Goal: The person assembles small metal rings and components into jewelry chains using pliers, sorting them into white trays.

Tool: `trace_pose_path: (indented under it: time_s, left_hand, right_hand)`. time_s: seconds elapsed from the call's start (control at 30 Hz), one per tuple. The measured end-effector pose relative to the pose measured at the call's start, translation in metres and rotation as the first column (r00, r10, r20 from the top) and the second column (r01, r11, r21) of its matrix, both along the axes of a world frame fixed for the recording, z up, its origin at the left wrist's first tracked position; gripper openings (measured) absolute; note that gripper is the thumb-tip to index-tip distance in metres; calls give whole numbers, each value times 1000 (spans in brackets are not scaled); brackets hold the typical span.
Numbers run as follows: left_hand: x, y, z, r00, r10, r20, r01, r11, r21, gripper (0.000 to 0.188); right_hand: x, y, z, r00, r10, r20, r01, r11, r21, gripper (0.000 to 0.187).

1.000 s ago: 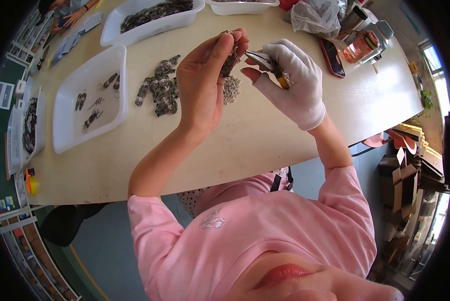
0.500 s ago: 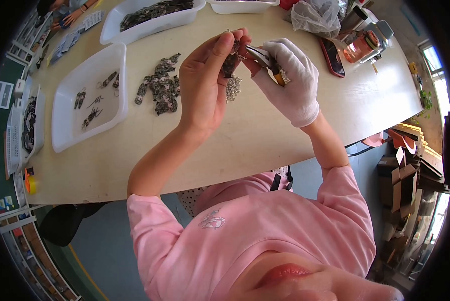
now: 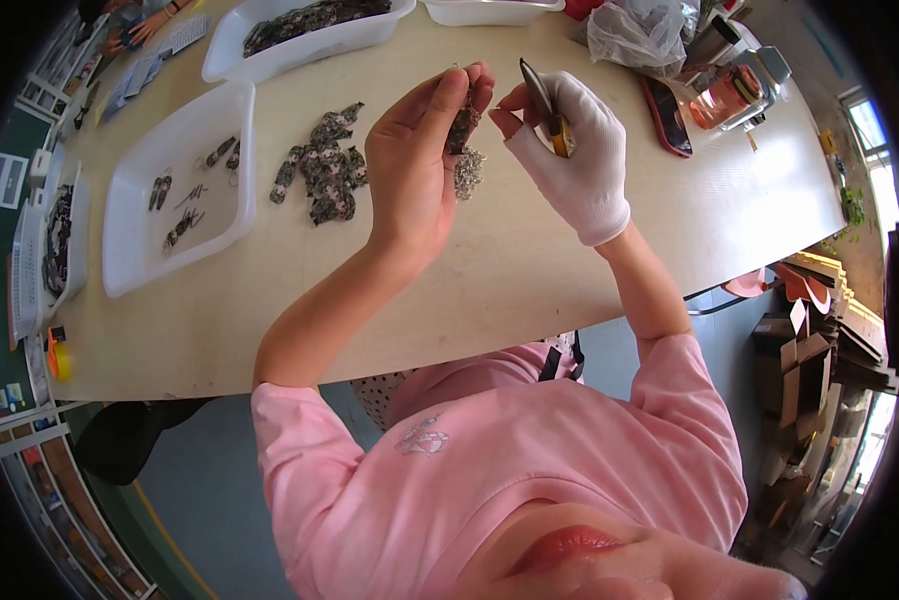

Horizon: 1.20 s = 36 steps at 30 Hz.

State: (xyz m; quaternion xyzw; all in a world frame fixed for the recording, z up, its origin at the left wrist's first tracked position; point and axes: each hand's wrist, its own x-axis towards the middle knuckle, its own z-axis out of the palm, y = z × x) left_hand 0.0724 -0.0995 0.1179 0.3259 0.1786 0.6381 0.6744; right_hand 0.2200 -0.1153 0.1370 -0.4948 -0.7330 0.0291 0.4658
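Holding, left hand [image 3: 404, 165]: bare; thumb and fingers closed on a camouflage-patterned piece [image 3: 463, 128], partly hidden.
Holding, right hand [image 3: 584, 140]: white-gloved, thumb and forefinger tips bare; gripping pliers [image 3: 540, 90] with a yellow handle; cannot tell whether the fingertips pinch anything.
Held piece: in front of the person, over the table [image 3: 509, 260]; long axis roughly near-to-far, a little metal showing at the far end.
Key relation: piece lies left of the right fingertips, a gap between; left hand in contact, so the nearer.
Pliers' nose: pointing away from the person, leaning left; apart from the piece.
Metal pile: small silvery bits [image 3: 468, 178], on the near side of the piece.
Camouflage pile: loose pieces [image 3: 329, 172], left of the left hand.
White tray [image 3: 124, 225]: farther left, holding several pieces.
Writing: printed sheets [image 3: 188, 35], upper left, illegible.
Brands: none made out; pink shirt [image 3: 529, 450] bears a line-drawn motif.
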Motion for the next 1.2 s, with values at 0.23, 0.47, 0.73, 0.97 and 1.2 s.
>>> trace_pose_path:
  time_s: [0.23, 0.47, 0.73, 0.97, 1.2]
  left_hand:
    - [4, 9, -9, 999, 40, -2, -40, 994, -98, 24]
    - [6, 7, -11, 999, 41, 17, -40, 999, -30, 22]
    - [6, 8, -17, 996, 84, -26, -85, 996, -24, 22]
    - [9, 4, -11, 994, 111, 26, -107, 989, -100, 22]
    - [5, 5, -15, 995, 102, 12, -101, 993, -62, 21]
  right_hand:
    - [-11, -2, -15, 995, 29, 96, -46, 983, 179, 23]
    - [-15, 2, -15, 998, -47, 49, 40, 990, 135, 21]
    - [-15, -1, -18, 996, -43, 82, 26, 980, 198, 22]
    - [-18, -2, -25, 995, -18, 97, 0, 982, 187, 23]
    - [-17, -9, -21, 994, -87, 59, 77, 984, 163, 20]
